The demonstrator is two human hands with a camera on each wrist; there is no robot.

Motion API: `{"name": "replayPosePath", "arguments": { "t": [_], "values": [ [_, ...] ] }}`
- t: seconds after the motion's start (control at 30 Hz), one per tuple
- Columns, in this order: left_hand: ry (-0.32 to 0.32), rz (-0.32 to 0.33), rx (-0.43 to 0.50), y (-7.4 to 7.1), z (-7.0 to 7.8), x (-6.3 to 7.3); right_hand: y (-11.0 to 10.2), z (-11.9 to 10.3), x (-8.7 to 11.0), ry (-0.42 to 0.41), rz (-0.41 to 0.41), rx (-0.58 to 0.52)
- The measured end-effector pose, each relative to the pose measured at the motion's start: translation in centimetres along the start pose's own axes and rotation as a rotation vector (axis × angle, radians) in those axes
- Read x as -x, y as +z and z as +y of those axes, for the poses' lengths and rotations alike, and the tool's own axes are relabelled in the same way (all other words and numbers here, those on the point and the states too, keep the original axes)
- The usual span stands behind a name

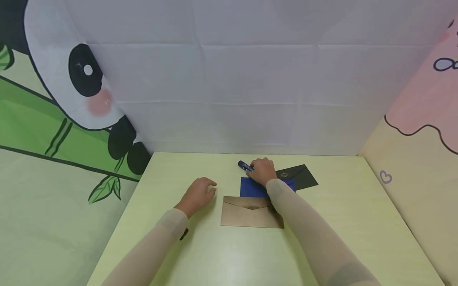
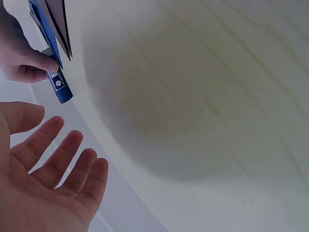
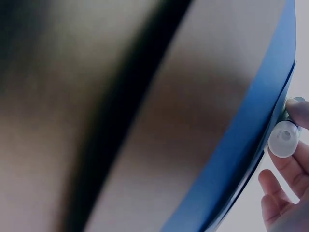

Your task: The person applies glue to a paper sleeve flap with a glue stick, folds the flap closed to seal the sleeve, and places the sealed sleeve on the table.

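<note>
My right hand (image 1: 262, 171) pinches a blue glue stick (image 1: 245, 165) between thumb and fingers, just beyond the envelopes. Its blue cap end points left in the left wrist view, while the right wrist view shows the glue stick's round white base (image 3: 283, 139). Under my right forearm lie a brown kraft envelope (image 1: 247, 216), a blue envelope (image 1: 251, 188) behind it, and a black envelope (image 1: 303, 177) at the back right. They partly overlap. My left hand (image 1: 196, 194) hovers left of the envelopes, fingers loosely bent, holding nothing; its palm (image 2: 43, 193) shows in the left wrist view.
All of this is on a pale yellow wood-grain table (image 1: 358, 222). A white cloth (image 1: 250, 79) hangs behind its back edge. Printed cloths with cartoon figures stand at the left (image 1: 43, 214) and right (image 1: 411, 167). A dark strap blurs part of the right wrist view.
</note>
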State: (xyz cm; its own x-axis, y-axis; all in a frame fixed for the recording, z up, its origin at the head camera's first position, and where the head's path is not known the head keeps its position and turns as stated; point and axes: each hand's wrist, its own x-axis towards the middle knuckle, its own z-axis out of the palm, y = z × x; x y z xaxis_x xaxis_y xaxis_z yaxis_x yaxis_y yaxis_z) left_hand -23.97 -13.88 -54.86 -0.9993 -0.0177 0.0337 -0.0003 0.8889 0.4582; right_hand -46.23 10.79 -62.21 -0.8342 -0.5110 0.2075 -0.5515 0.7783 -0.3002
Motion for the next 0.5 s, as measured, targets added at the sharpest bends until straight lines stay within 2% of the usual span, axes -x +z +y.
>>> {"name": "replayPosePath", "arguments": {
  "t": [0.2, 0.43, 0.5],
  "values": [
    [0.009, -0.003, -0.001, 0.2, 0.1, -0.3, 0.6, 0.8, 0.0, 0.029, 0.009, -0.035],
    [-0.003, -0.005, -0.014, 0.3, -0.3, -0.4, -4.0, -1.7, 2.7, 0.059, -0.036, -0.133],
    [-0.004, -0.005, -0.026, 0.2, -0.5, -0.5, -4.6, -1.5, 3.2, 0.065, -0.031, -0.161]
  ]
}}
